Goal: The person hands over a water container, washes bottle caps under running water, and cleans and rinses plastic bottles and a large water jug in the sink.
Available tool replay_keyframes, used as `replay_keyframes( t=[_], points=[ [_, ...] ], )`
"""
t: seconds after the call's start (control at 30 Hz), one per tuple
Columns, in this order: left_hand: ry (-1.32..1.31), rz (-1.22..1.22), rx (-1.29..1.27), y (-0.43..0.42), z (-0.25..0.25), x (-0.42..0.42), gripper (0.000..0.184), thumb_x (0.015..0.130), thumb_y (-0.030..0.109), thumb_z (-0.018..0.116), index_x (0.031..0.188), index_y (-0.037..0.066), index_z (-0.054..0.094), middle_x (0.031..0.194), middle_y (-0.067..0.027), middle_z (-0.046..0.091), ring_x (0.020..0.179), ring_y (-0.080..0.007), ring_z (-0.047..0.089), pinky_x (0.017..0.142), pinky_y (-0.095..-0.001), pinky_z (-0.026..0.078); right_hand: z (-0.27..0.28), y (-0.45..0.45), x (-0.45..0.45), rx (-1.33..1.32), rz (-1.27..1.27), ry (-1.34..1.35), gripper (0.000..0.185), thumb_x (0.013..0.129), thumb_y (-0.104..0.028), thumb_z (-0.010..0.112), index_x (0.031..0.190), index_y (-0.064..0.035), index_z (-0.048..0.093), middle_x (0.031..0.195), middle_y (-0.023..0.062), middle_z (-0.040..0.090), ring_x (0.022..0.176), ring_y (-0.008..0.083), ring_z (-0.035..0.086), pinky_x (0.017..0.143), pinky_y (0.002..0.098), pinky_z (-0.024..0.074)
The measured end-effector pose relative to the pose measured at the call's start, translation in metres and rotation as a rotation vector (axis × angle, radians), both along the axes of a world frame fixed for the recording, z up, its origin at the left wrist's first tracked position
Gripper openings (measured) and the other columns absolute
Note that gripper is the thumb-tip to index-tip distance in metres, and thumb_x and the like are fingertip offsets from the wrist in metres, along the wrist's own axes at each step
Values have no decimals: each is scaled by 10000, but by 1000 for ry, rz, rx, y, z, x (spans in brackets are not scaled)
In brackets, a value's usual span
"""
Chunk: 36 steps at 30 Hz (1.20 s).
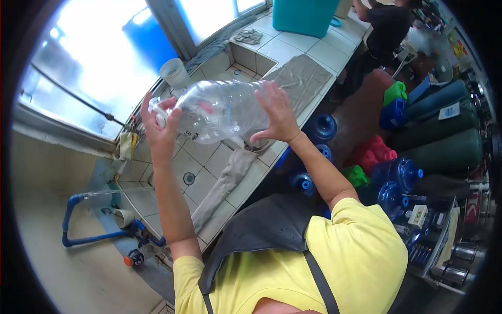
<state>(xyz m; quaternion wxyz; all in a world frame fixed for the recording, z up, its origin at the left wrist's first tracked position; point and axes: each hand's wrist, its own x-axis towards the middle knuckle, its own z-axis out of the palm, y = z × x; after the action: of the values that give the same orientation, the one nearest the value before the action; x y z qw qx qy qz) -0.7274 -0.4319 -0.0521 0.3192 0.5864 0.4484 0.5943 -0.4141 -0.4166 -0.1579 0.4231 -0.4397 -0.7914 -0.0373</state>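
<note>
A large clear plastic bottle lies on its side in the air between my two hands, above a white-tiled sink. My left hand is closed around its neck end, by a white cap or handle piece. At the other end, my right hand spans the base, thumb and fingers spread wide against it. Small dark print and a pinkish-red patch show on or through the bottle's wall. A rolled grey cloth lies along the sink's near edge below it.
A white tub stands by the window. Another grey cloth covers the counter near a teal bin. Blue pipes run at left. Blue water jugs crowd the floor at right. A person in dark clothes is farther back.
</note>
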Motion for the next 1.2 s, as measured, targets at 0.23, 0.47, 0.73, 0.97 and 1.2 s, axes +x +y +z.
replay_keyframes(
  t=[0.23,0.47,0.73,0.97,1.2],
  points=[
    [174,-225,104,48,61,84,917,863,221,782,1545,72,188,1252,-163,585,1188,-220,562,988,-331,446,-28,28,14,51,-13,95,1276,593,-662,831,1535,-33,243,1537,212,342,1406,407,348,1154,506,278],
    [212,-132,283,51,16,106,780,864,212,779,1493,52,347,1310,-150,575,1187,-239,574,966,-357,464,-28,91,77,102,-255,343,1376,564,-529,921,1545,2,116,1504,260,340,1362,398,397,1135,468,334],
    [777,496,-222,-82,-151,-1,403,884,218,733,1216,17,625,1246,-168,591,1182,-293,564,1002,-386,460,-41,212,150,138,-371,628,1453,521,-481,957,1548,5,52,1502,274,318,1374,390,368,1146,451,329],
    [1028,1251,-657,-268,-209,-80,513,926,392,653,1304,55,570,1338,-188,521,1258,-375,476,1072,-514,359,-38,280,144,158,-367,604,1477,499,-483,960,1557,-27,35,1490,291,328,1360,420,373,1126,479,350],
    [1049,1427,-1044,-339,-257,-90,714,966,596,465,1483,107,413,1527,-236,342,1418,-439,275,1165,-548,214,-59,307,125,61,-314,666,1504,487,-476,968,1550,-1,17,1530,282,264,1406,404,316,1170,465,296]
  ],
)
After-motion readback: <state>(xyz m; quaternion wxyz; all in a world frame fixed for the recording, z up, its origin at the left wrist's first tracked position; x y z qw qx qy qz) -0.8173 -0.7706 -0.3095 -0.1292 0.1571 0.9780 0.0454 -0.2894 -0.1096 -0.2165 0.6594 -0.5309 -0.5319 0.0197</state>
